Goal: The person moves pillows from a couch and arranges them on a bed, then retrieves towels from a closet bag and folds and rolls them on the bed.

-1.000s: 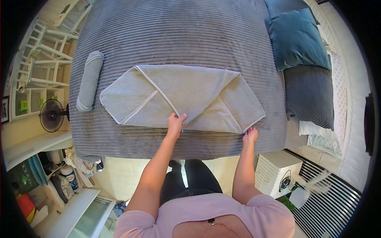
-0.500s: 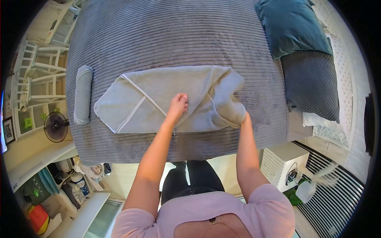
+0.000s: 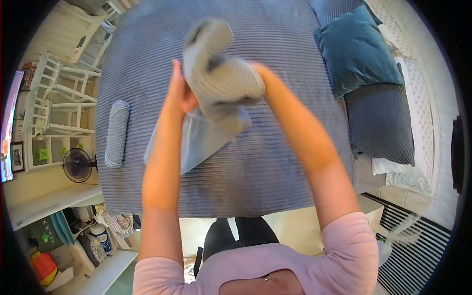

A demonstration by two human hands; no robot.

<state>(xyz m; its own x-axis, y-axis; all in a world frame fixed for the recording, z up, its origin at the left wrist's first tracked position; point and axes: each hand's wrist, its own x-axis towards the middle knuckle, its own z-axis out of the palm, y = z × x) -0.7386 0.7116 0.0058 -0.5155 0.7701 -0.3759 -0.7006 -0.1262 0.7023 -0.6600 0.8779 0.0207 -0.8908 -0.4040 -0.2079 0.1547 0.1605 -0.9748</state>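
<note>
The light grey towel is lifted and bunched over the bed, blurred by motion, with its lower part trailing on the cover. At its left edge is my left hand, thumb and fingers apart, the palm against the cloth. My right hand is inside or behind the towel's right part; only the wrist shows and its fingers are hidden. A rolled grey towel lies at the bed's left side.
The bed has a grey ribbed cover. A teal pillow and a dark grey pillow lie at the right. At the left are a fan, white chairs and shelves.
The towel, earlier spread in a folded shape on the bed, has been raised and gathered. Both hands have moved up and away from the near edge, my right hand also leftward.
</note>
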